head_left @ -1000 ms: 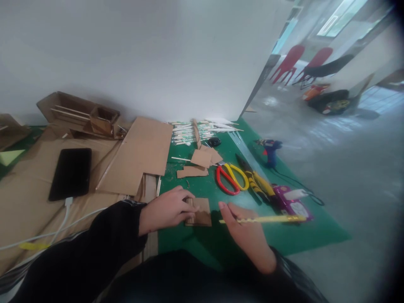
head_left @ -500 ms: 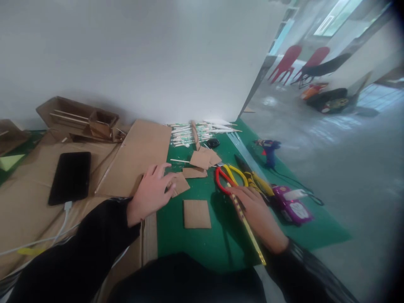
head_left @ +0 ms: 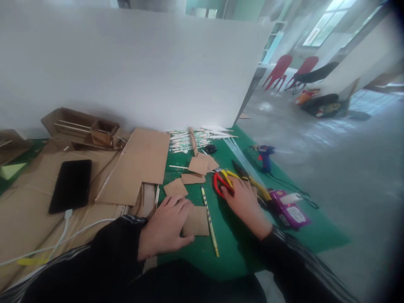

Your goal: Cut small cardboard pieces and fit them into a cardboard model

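My left hand lies palm down over the left part of a small cardboard square, thumb apart from the fingers. A patterned yellow pencil rests on the green tabletop, just right of that square. Farther right, my right hand curls its fingers over the red and yellow handles of a pair of scissors. The blades are mostly hidden. Pliers with black and yellow handles lie beside the scissors, partly behind my hand. More cardboard pieces lie beyond.
A large cardboard sheet, a phone on a white cable and a cardboard box occupy the left. White-coated sticks lie by the white panel. A glue gun and a purple device are at right.
My right hand has let go of the pencil, now lying beside the cardboard square, and closed on the scissors' handles. My left hand has come nearer, down onto the square. The view has tilted up slightly.
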The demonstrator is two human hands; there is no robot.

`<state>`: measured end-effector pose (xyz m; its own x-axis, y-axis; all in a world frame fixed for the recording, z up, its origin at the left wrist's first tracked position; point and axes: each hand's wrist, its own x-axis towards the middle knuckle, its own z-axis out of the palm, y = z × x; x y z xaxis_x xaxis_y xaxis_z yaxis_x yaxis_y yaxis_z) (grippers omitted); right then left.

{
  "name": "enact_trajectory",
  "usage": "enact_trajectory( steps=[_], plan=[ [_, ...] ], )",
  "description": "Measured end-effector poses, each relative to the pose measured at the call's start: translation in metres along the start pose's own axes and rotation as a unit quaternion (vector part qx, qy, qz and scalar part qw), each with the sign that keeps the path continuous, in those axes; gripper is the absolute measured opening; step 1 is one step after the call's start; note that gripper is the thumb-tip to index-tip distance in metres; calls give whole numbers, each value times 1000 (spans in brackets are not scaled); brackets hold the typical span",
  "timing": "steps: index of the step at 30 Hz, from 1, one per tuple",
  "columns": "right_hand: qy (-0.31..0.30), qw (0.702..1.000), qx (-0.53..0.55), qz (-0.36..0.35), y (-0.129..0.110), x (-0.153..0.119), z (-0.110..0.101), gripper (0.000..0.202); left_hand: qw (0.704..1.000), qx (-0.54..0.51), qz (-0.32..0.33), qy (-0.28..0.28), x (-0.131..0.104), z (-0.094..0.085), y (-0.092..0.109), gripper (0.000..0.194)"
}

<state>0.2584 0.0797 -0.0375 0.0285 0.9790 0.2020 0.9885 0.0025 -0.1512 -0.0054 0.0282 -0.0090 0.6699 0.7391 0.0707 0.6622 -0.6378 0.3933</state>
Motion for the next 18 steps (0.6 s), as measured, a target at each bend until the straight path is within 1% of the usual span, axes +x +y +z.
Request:
enact_trajectory(
  steps=[1, 3, 5, 6, 9, 11, 13, 14, 15, 18],
  plan=[
    [-6, 1000, 0, 3, 1, 4, 0, 37, 1000, -3, -2, -4, 0, -2, 0, 64],
    [-22, 1000, 5, 6, 1, 13, -2, 35, 1000, 1, -9, 1, 1, -6, -2, 70],
    [-38, 999, 16, 11, -1, 20, -5, 35, 999, 3, -33, 29, 3, -13, -4, 78],
    [-45, 999, 22, 19, -2, 22, -6, 35, 998, -2, -52, 46, 4, -17, -6, 79],
    [-64, 996, 36, 59, -6, 26, -7, 41, 986, -47, -132, 94, 9, -31, -15, 71],
    [-75, 993, 44, 84, -8, 28, -6, 43, 970, -111, -185, 116, 12, -39, -24, 63],
    [-82, 989, 53, 108, -9, 28, -4, 42, 942, -216, -218, 135, 14, -47, -31, 51],
    [-82, 988, 59, 120, -9, 29, -4, 41, 921, -283, -224, 145, 15, -51, -34, 46],
    [-80, 986, 66, 130, -8, 29, -5, 40, 895, -354, -223, 157, 16, -55, -35, 42],
    [-55, 982, 92, 157, -3, 31, -15, 39, 795, -540, -198, 191, 15, -67, -32, 43]
  ],
)
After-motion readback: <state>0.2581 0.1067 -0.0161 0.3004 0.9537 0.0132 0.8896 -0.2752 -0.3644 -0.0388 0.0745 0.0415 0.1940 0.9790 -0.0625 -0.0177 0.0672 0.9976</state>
